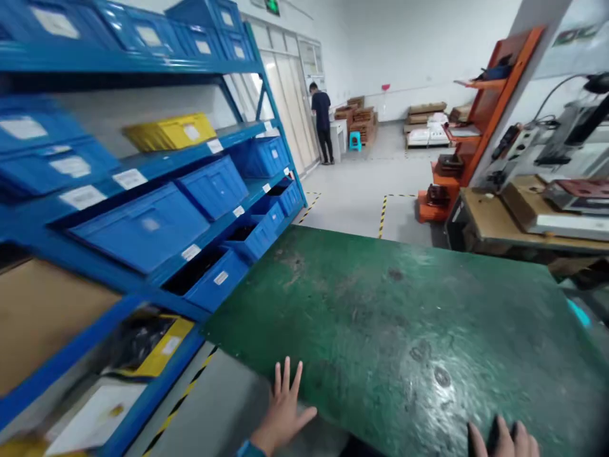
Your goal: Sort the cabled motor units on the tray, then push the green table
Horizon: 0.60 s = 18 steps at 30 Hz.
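Left hand point(284, 406) low in view, fingers spread wide, palm down at the near edge of the green table point(404, 330), holding nothing. Right hand point(504, 438) cut off by the bottom edge, only fingertips showing on the tabletop; grip impossible to tell. Table worn and stained, running from the hands away toward the middle of the room. Blue rack point(143, 190) just left of it, stacked with blue bins point(143, 228) and one yellow bin point(171, 131). Cluttered bench point(523, 222) to the right. Person point(322, 120) standing far off by the wall, back turned.
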Motion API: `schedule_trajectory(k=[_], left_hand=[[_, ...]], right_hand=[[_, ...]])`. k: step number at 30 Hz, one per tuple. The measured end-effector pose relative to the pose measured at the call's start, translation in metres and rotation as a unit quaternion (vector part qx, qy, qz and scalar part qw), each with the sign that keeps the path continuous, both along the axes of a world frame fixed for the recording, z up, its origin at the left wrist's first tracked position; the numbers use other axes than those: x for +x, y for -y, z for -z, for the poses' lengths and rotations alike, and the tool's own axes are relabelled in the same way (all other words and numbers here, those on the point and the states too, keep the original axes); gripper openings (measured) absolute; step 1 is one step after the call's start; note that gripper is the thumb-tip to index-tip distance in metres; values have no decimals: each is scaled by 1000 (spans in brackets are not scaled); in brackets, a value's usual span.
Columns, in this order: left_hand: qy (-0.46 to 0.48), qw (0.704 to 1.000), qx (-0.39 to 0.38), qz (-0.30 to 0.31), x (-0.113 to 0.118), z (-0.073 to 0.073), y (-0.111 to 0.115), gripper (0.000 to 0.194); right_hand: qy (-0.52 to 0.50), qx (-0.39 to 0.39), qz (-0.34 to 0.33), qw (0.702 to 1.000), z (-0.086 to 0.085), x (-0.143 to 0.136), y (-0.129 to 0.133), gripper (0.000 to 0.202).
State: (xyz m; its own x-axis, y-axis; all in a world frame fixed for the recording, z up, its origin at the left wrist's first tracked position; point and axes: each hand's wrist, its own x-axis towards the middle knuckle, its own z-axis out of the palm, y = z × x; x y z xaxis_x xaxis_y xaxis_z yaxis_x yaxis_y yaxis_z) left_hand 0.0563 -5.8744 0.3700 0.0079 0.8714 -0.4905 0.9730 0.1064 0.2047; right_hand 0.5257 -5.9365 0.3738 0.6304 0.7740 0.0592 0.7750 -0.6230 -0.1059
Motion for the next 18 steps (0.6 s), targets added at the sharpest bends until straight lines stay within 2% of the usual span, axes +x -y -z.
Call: schedule_trajectory(k=[2,4,7,10,13,16,18], left_hand=[[-15,1000,17,-7,17,6,10,95],[-36,999,22,-16,23,14,22,94],[-56,998,20,-32,12,26,37,94],[-38,998,30,-41,1,34,42,95],[10,998,59,-28,-1,29,48,91],[36,998,46,-20,-13,12,61,95],[39,999,27,-23,-30,-1,69,102]], right_hand=[[-21,6,-26,999,4,15,5,93],[-42,14,-50,998,9,21,6,88],[-61,21,-72,995,20,19,3,79],[-46,18,-85,995,23,13,9,80],[-16,10,-68,998,15,6,31,88],[3,1,-37,999,10,-11,56,95],[7,8,-29,1000,17,-25,69,95]])
